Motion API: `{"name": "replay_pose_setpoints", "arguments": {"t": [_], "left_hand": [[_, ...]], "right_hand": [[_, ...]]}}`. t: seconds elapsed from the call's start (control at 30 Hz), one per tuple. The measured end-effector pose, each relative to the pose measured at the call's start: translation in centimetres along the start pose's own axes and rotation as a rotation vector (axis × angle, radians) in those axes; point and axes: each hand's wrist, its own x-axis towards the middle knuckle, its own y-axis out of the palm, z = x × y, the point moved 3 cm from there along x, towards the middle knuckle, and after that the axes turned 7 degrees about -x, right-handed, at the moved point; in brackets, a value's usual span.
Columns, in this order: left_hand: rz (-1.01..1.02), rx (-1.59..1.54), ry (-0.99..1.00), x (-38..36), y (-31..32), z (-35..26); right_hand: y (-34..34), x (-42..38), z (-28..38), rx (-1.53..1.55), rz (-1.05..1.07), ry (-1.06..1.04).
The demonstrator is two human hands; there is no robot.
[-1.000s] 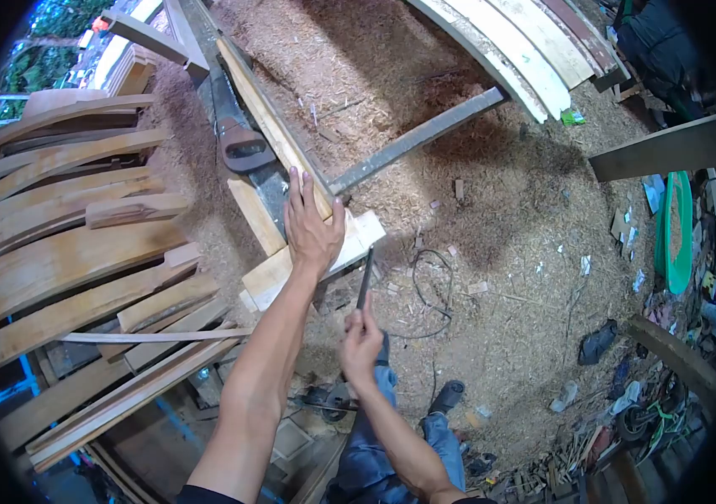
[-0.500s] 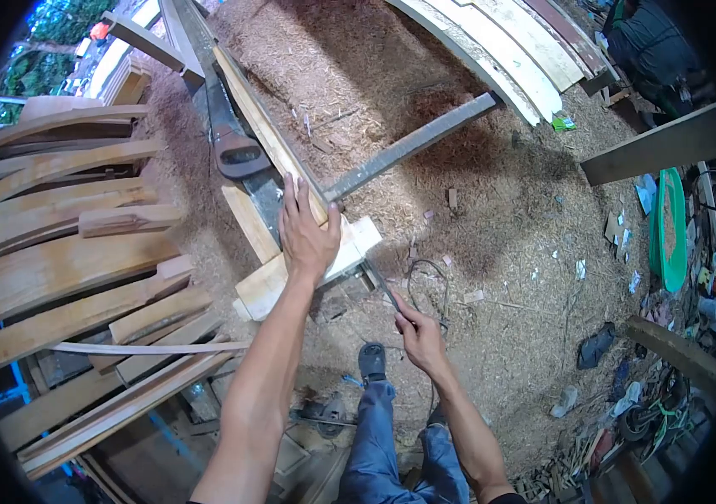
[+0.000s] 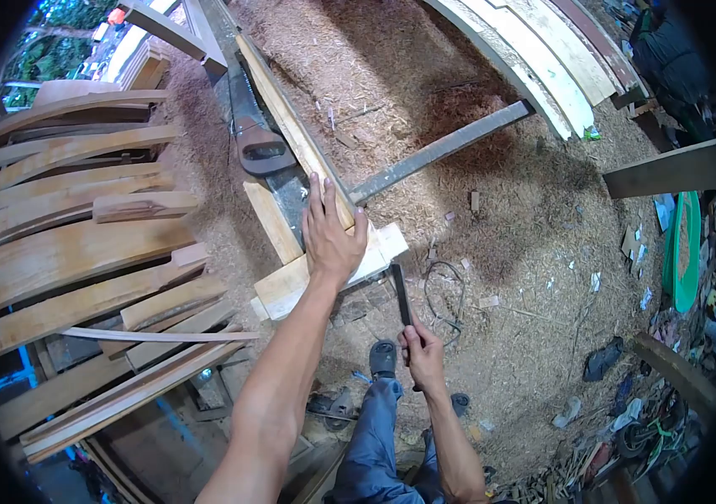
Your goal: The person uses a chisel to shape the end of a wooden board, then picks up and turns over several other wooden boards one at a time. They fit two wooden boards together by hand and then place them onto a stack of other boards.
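Observation:
My left hand (image 3: 334, 238) lies on the long narrow wooden strip (image 3: 295, 126) and the pale board (image 3: 312, 273) that crosses its near end. Its fingers are stretched out, with the thumb apart. My right hand (image 3: 423, 357) is closed round one end of a dark, flat bar that looks like a file (image 3: 401, 296). The bar's free tip points up beside the right end of the pale board. A handsaw (image 3: 261, 151) with a dark handle rests on the bench beam, left of the strip.
Curved wooden pieces (image 3: 64, 244) are stacked at the left. A grey crossbar (image 3: 446, 149) runs to pale curved planks (image 3: 534, 63). Wood shavings (image 3: 526, 252) cover the ground. A green basin (image 3: 684, 252) stands at the right; a person (image 3: 673, 63) is at the upper right.
My right hand has drawn the file back and turned it, so its broad face shows and its tip stands off the board. My left hand stays on the wood; the view has shifted.

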Motion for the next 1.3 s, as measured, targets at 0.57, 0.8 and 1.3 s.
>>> {"name": "replay_pose_setpoints", "arguments": {"t": [0.57, 0.8, 1.3], "left_hand": [[-0.068, 0.016, 0.064, -0.1, 0.4, -0.4], [-0.025, 0.001, 0.019, -0.1, 0.3, -0.2], [-0.032, 0.017, 0.033, -0.2, 0.8, -0.4]], "right_hand": [[-0.3, 0.9, 1.2, -0.577, -0.197, -0.546], [1.6, 0.6, 0.9, -0.347, -0.140, -0.274], [-1.4, 0.7, 0.3, -0.259, -0.063, -0.262]]}}
